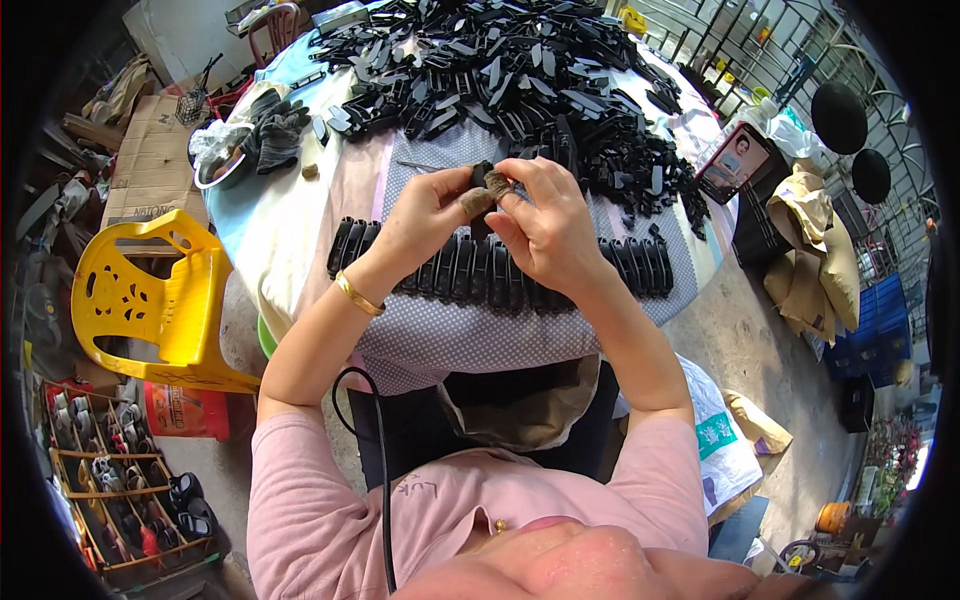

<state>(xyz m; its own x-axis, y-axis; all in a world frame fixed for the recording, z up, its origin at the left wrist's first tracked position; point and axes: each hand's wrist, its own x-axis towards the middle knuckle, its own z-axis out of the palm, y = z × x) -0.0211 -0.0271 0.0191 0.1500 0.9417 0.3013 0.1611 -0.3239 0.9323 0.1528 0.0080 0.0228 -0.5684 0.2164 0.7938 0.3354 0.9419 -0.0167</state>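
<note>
Both hands meet above the near part of the cloth-covered table (430,345). My left hand (436,208) and my right hand (552,225) pinch a small black plastic piece (483,172) between thumbs and fingertips. Brownish covers wrap some of the fingertips and hide part of the piece. Just below the hands, a long row of black curved plastic parts (490,285) stands side by side. Beyond them spreads a big heap of loose black plastic parts (500,80). Beside my left hand lies a thin dark rod (420,166).
Dark gloves (277,130) and a bowl (215,176) sit at the table's left. A phone (735,163) stands propped at the right edge. A yellow plastic chair (150,310) is on the left, above a shoe rack (110,488). A black cable (384,470) hangs before me.
</note>
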